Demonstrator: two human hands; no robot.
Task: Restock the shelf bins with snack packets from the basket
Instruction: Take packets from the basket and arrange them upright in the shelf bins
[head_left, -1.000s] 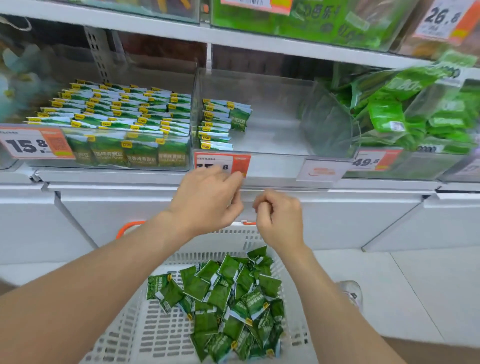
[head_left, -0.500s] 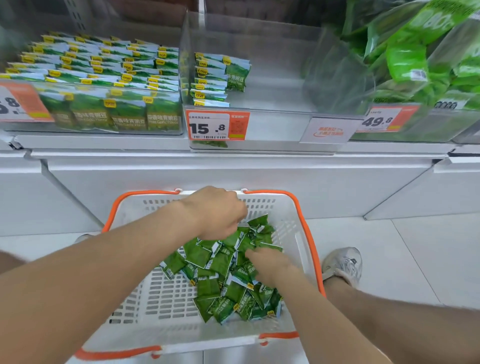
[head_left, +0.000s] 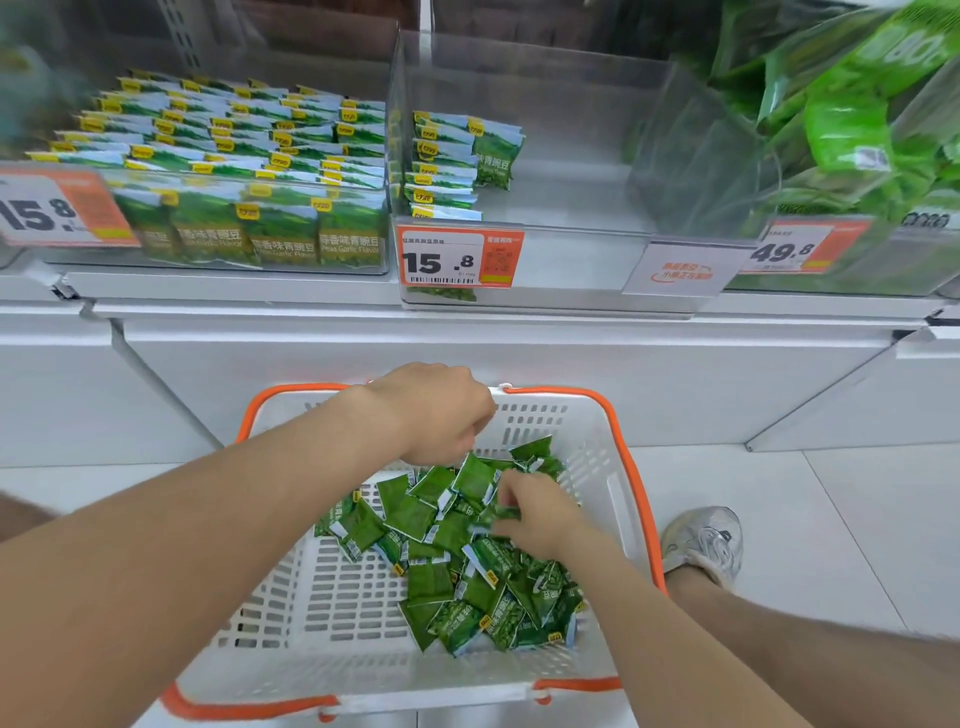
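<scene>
Shelf restocking under way: a person leans over a white basket (head_left: 615, 467) with an orange rim, set on the floor in front of a shop shelf, with both bare hands down among a loose heap of small green snack packets (head_left: 441, 551) lying across the basket's middle and right side. The right hand (head_left: 540, 514) curls fingers and thumb round one packet (head_left: 500, 512) near the top of the heap, pinching it. The left hand (head_left: 436, 415) hangs knuckles-up over the far edge of the heap, its fingers bent under and hidden; whether they grip anything cannot be told. On the shelf above, the clear middle bin (head_left: 566, 202) holds one short row of matching packets (head_left: 441, 166) standing against its left wall, and an orange price tag (head_left: 460, 258) reading 15.8 is fixed to its front. The left bin (head_left: 223, 179) beside it is packed with rows of similar packets. The right bin (head_left: 883, 260) is heaped with larger bright-green bags (head_left: 841, 130). A grey trainer (head_left: 701, 540) stands on the pale tiles just right of the basket.
</scene>
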